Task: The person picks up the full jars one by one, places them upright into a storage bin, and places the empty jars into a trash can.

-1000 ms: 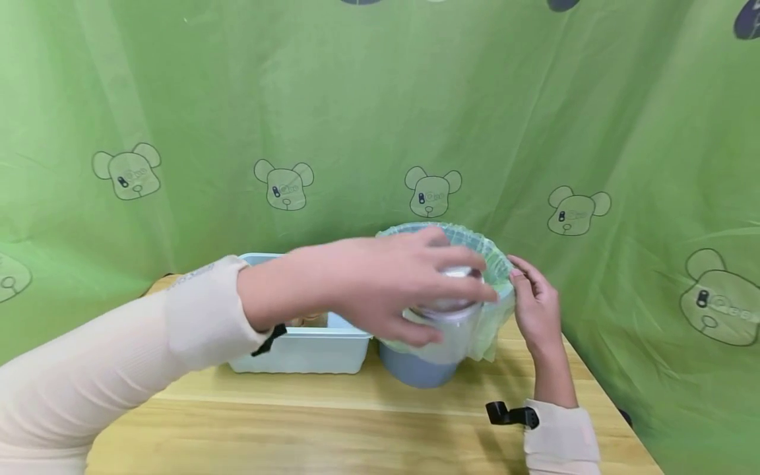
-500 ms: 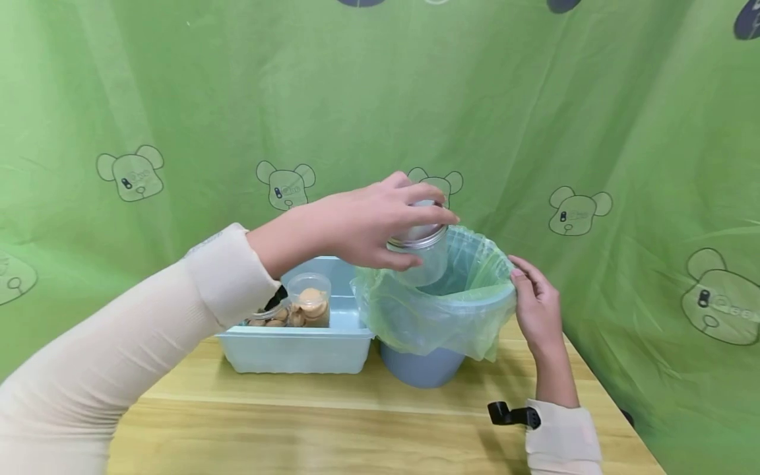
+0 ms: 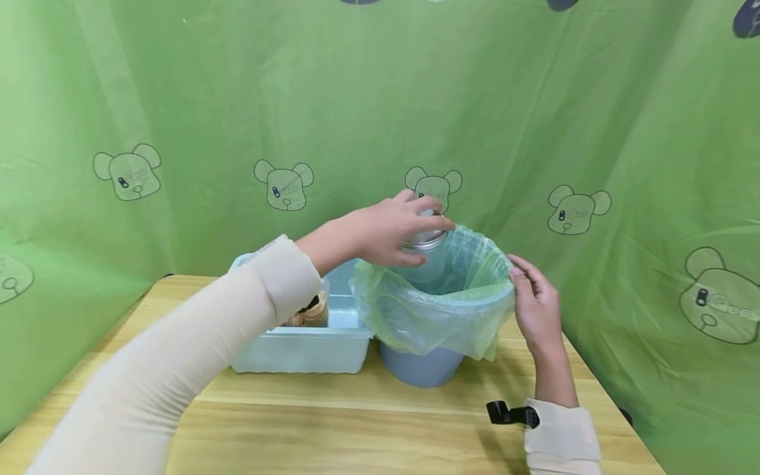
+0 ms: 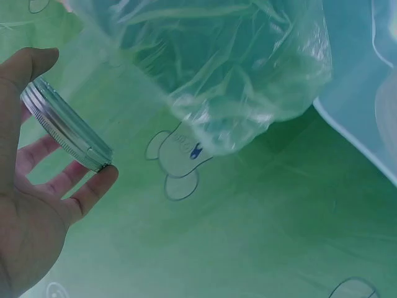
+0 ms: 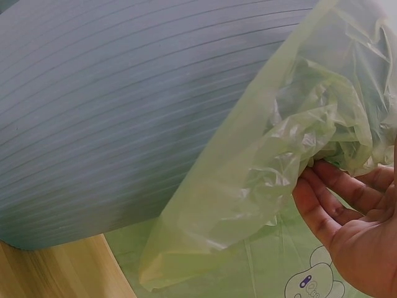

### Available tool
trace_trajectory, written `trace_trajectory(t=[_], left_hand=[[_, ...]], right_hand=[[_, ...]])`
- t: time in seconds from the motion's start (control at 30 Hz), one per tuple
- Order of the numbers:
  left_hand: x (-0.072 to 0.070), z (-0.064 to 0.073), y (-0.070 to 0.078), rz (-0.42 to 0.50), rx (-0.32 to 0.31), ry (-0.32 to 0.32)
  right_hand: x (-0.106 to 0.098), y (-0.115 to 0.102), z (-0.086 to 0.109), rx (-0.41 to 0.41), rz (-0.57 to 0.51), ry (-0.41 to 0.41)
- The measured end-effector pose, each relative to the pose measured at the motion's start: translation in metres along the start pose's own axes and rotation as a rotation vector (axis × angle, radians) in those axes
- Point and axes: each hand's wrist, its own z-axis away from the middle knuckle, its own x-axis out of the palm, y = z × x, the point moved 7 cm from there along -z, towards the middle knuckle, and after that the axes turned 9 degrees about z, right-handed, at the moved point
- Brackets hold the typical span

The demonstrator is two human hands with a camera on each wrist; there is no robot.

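Observation:
My left hand [image 3: 386, 234] grips a clear jar by its silver screw lid [image 3: 425, 243], fingers and thumb spread around the rim. In the left wrist view the ridged lid [image 4: 68, 127] tilts, and the see-through body is hard to make out. The jar hangs at the opening of a blue-grey trash bin [image 3: 423, 368] lined with a thin green plastic bag [image 3: 427, 323]. On the bin's right side, my right hand [image 3: 539, 307] pinches the bag and rim between thumb and fingers. From the right wrist, the crumpled bag edge [image 5: 267, 167] meets the fingertips.
Left of the bin stands a light blue plastic tub [image 3: 299, 355] holding a clear container of tan, rounded pieces [image 3: 315, 313], partly behind the left sleeve. Both stand on a wooden table [image 3: 332, 422]. A green patterned curtain [image 3: 356, 105] hangs close behind.
My left hand lifted the jar from low over the bin's front, up and leftward, then shifted it slightly right and down. The right hand stays on the rim.

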Motion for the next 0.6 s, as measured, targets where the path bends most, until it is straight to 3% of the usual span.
trace_trajectory(t=[0.4,0.6], left_hand=[[0.026,-0.017,-0.002,-0.002,-0.067,-0.104],[0.033,-0.019,-0.002,-0.015,-0.076,-0.115]], right_hand=[[-0.002,-0.001,0.001,0.007,-0.001,-0.012],[0.000,-0.003,0.001,0.015,0.002,-0.027]])
